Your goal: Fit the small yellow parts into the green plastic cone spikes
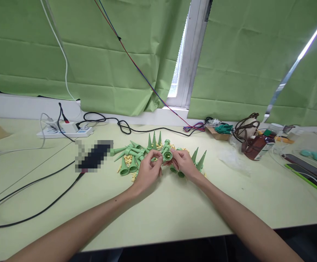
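Between my hands is a green plastic spike [168, 156], its round hollow end turned toward me with a small yellow piece inside. My right hand [185, 164] grips it from the right side. On the other side, my left hand [149, 169] is closed in a pinch against the rim; whatever lies between its thumb and finger is hidden. Around and behind both hands lies a pile of similar green spikes [124, 166], some standing point up, others lying down. Small yellow plastic pegs [128, 159] are scattered among them.
A blurred dark device [95, 156] with a black cable lies left of the pile. Farther back are a white power strip [65, 130] and looped black cords. To the right stand a small cardboard box [218, 134], a brown bottle [259, 145], a plastic bag [233, 160] and phones [308, 178].
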Motion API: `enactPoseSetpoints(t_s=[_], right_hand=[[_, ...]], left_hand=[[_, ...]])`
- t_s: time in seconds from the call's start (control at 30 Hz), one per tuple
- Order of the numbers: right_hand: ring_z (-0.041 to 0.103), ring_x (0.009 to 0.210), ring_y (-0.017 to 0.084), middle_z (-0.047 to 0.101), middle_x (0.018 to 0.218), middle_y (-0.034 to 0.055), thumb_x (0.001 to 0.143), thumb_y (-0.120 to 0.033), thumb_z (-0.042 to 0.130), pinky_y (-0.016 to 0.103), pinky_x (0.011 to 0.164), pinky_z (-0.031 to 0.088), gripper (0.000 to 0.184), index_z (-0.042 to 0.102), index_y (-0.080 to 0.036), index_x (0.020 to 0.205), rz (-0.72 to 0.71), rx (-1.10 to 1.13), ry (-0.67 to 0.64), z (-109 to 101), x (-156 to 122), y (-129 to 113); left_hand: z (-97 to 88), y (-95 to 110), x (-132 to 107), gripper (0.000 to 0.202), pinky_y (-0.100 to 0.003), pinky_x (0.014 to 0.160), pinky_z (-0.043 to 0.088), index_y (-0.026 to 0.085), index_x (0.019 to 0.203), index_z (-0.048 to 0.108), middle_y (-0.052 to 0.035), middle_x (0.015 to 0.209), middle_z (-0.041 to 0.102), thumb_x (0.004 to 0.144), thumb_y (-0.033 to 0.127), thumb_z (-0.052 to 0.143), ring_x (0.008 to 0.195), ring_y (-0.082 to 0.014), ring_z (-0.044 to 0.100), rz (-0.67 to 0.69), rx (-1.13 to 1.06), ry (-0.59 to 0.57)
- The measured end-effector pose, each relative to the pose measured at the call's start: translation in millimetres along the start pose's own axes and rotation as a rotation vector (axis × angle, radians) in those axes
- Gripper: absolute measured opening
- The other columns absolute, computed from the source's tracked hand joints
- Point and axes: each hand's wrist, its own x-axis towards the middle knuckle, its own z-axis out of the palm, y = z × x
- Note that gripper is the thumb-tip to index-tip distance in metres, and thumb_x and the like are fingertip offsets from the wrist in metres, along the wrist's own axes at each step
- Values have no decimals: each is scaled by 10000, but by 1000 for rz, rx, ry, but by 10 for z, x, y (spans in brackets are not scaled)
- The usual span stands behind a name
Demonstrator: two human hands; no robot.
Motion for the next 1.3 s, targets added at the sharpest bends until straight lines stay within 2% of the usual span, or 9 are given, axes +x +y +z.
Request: enactPoseSetpoints(t_s=[0.13,0.23,0.37,0.57,0.7,0.87,1.1,1.3], right_hand=[[373,389,93,403,360,-42,974,-530,444,252,523,383,633,407,-204,432,-41,-87,-14,-15,-4,0],[367,381,90,415,369,-41,983,-514,433,252,485,334,625,416,-198,444,-46,-132,-37,-21,-10,16],[371,385,88,417,377,-43,986,-513,425,248,484,331,615,419,-194,461,-46,-144,-50,-23,-27,4],[380,394,87,424,398,-41,972,-530,448,246,467,323,596,410,-192,482,-45,-157,-24,-18,-45,-47],[380,393,89,415,400,-44,964,-536,456,243,452,314,575,398,-196,503,-49,-166,3,-18,-50,-43],[377,405,93,398,415,-46,968,-533,434,247,449,305,553,394,-200,529,-46,-192,9,-25,-60,-50],[349,432,95,385,430,-48,959,-558,419,252,464,293,549,398,-203,541,-38,-229,19,-21,-61,-41],[288,451,97,302,441,-56,972,-511,405,262,477,247,536,323,-214,534,-55,-268,44,-23,-66,-30]], left_hand=[[-3,-2,33,448,-235,370,367,172,697,526,10,527,521,939,543,466,369,-110,481,-106,-110,-84],[-4,-12,34,545,-242,366,359,160,629,547,-25,487,537,938,594,433,371,-125,496,-161,-151,-149],[-15,-17,12,538,-243,384,366,160,640,565,-31,491,559,941,588,440,382,-127,507,-163,-178,-219],[-27,0,-30,449,-237,424,379,177,746,538,4,474,548,966,550,421,389,-116,489,-85,-141,-284],[-34,13,-55,378,-229,452,386,182,801,526,26,507,542,958,519,459,415,-106,483,-19,-69,-279],[-42,37,-69,287,-224,469,390,176,936,581,41,540,533,929,458,532,444,-103,479,57,24,-230],[-38,26,-47,260,-232,490,413,180,1026,630,-13,765,596,925,406,551,517,-105,518,170,140,-187],[-47,-18,-30,234,-236,506,418,185,1050,642,-33,875,554,917,362,565,571,-101,507,252,243,-140]])
